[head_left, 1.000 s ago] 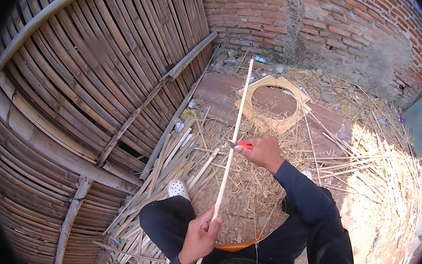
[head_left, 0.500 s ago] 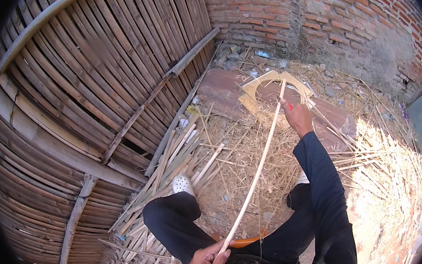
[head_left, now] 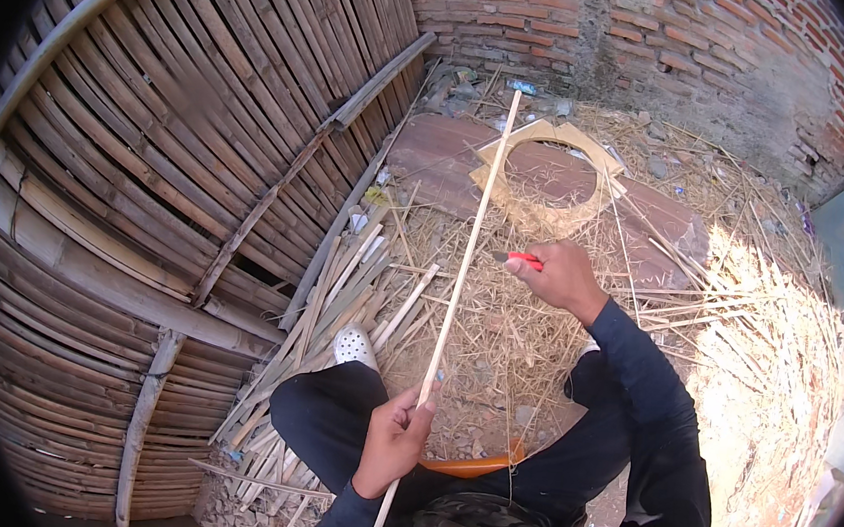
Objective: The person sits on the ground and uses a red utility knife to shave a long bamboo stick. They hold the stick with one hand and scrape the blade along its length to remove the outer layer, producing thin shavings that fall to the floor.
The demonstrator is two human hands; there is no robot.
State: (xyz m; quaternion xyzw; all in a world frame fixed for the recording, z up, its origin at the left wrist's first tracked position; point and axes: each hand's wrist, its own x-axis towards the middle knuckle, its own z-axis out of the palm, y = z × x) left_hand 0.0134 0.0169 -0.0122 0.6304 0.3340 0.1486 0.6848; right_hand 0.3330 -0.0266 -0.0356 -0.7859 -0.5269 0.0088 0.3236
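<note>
The left hand (head_left: 394, 442) grips the long bamboo strip (head_left: 466, 237) near its lower end; the right hand (head_left: 561, 276), closed on a red-handled knife (head_left: 518, 259), sits just beside it. Shavings abound, yet much of the strip seems untrimmed.

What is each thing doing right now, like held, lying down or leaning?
Long pale bamboo strip: held slanting, far end pointing at the brick wall.
Left hand: closed around the strip's near end.
Right hand: closed on the knife, off the strip.
Red-handled knife: held, blade toward the strip.
Pale bamboo ring: lying flat.
Woven bamboo panel: leaning upright.
</note>
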